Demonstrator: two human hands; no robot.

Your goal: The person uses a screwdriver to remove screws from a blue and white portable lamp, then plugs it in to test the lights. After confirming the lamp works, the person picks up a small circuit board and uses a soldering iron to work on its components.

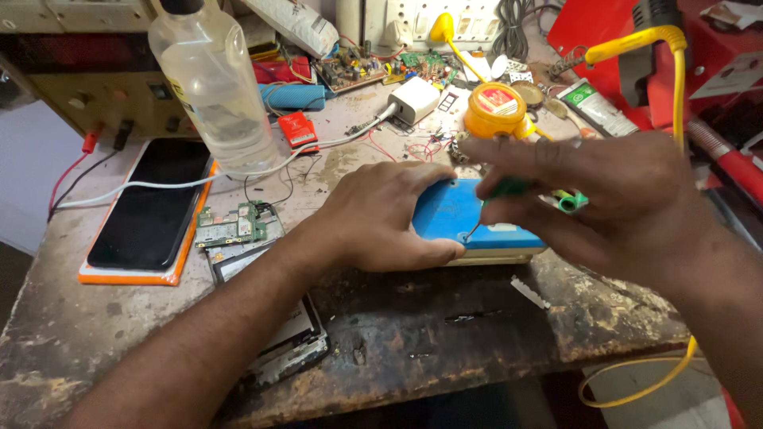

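Much is being hidden here: the left hand (380, 218) is covering the left end of the blue box (457, 214), the right hand (604, 199) is blocking its right end, and the box's pale lower edge is only just peeking out beneath the blue top. The screwdriver (509, 191) is mostly lying buried inside the right fist, only a strip of green handle and a thin metal tip showing; the tip is touching the blue top near its front edge. Both forearms are running out of frame. One blue box, one screwdriver, two hands. The box is looking flat, rectangular, bright blue with rounded corners, sitting near the front middle of the worn workbench (413, 334). The left hand is pressing down on the box, fingers spread flat, thumb along the front side. The right hand is gripping the screwdriver with fingers curled around it. Elsewhere: one clear plastic bottle (211, 83) standing at the back left, one dark phone (151, 202) lying in an orange case, one bare circuit board (233, 226) beside it, one round yellow tin (494, 110) behind the box, one white charger (413, 99), one yellow cable (675, 71) partly cut off at the right edge.
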